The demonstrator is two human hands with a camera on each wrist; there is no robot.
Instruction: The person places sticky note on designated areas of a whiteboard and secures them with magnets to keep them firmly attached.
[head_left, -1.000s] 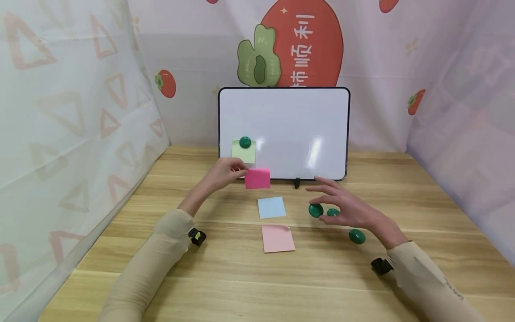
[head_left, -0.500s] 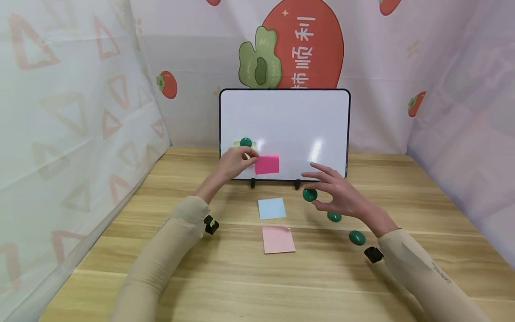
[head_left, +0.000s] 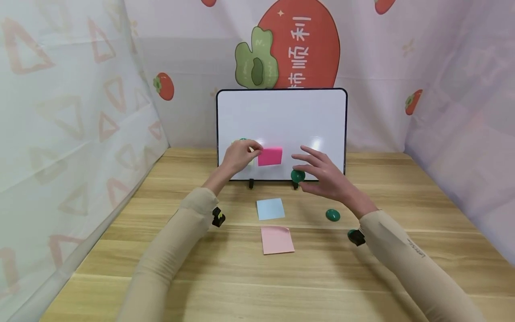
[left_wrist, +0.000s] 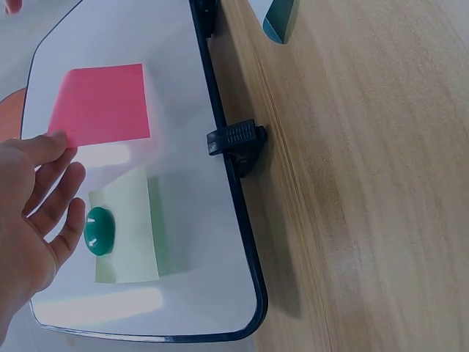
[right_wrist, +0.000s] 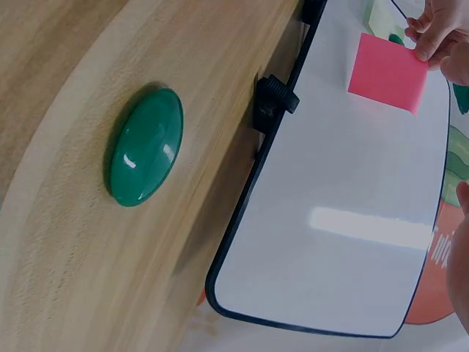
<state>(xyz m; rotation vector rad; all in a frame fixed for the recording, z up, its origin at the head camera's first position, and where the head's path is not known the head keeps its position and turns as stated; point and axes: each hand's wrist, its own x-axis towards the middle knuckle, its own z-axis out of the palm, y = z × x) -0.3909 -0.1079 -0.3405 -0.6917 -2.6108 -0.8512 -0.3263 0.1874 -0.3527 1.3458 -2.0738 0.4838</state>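
Note:
My left hand (head_left: 238, 157) pinches a bright pink sticky note (head_left: 270, 156) by its upper left corner, close in front of the whiteboard (head_left: 281, 116). In the left wrist view, a pale green sticky note (left_wrist: 135, 227) hangs on the board beside that hand, with a green magnet (left_wrist: 100, 231) on it. Between thumb and fingertips, my right hand (head_left: 327, 179) holds another round green magnet (head_left: 297, 175) near the board's lower edge. Its other fingers are spread toward the board.
A light blue sticky note (head_left: 270, 209) and a pale pink one (head_left: 277, 240) lie on the wooden table (head_left: 249, 281). One green magnet (head_left: 332, 215) rests to their right; a further one is partly hidden by the right wrist camera (head_left: 357, 238). Black clip feet (head_left: 251, 183) support the board.
My left hand has carried the bright pink note up and right to the board, now covering much of the pale green note. My right hand has lifted a magnet off the table toward the board.

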